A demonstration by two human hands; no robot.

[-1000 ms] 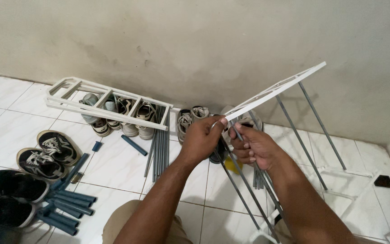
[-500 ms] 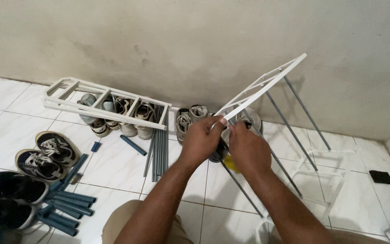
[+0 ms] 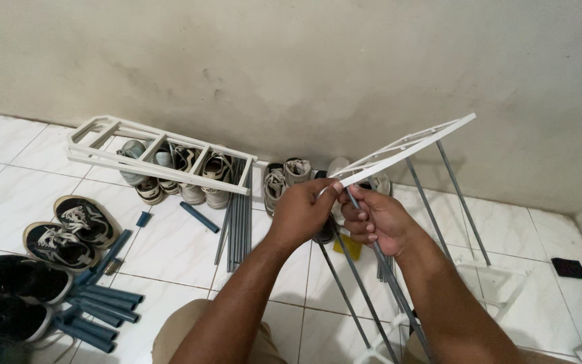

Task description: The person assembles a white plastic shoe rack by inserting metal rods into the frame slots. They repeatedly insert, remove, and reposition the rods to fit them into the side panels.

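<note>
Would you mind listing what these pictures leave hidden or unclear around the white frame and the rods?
- Head view: the joint where the grey rod meets the white frame is hidden by the left hand and right hand.
- Head view: the rod's lower end is hidden by the right forearm.
- Head view: the second white frame on the floor is partly hidden by that forearm.
- Head view: the black shoes are cut off by the left edge.

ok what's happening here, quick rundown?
A person is working on a white plastic rack frame over a tiled floor. The left hand grips the frame's near corner, while the right hand holds a grey metal rod up at that corner. Two more rods already hang from the frame's far end. A second white frame lies across several shoes by the wall, loose grey rods lie beside it, and blue tubes lie at lower left.
</note>
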